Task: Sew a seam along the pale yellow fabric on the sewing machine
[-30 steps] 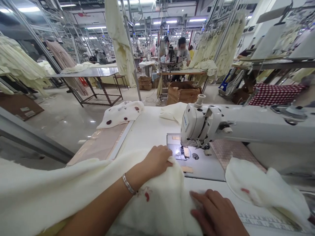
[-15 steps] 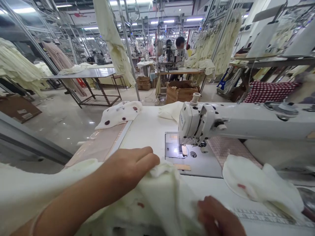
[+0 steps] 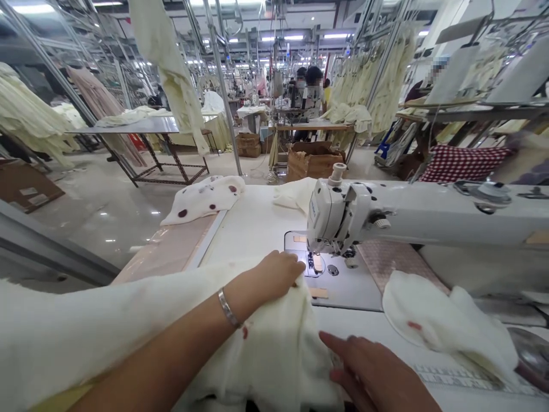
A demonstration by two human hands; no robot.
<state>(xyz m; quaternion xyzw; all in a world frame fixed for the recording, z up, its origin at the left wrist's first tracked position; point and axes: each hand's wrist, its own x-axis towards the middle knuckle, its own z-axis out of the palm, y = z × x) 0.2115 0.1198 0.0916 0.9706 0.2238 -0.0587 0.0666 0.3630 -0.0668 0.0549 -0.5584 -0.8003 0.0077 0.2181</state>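
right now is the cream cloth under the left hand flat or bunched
Bunched: the cloth is gathered in folds under the left hand by the machine.

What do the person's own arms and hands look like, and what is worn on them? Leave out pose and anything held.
Both forearms are bare, with no sleeves or gloves showing. The left hand has a thin silver bracelet at the wrist. The right hand shows no jewellery.

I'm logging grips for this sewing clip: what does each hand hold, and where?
Left hand grips the cream fabric at its bunched front edge beside the needle. Right hand holds nothing.

cream fabric (image 3: 274,343), white sewing machine (image 3: 386,214), red-checked cloth (image 3: 465,163)
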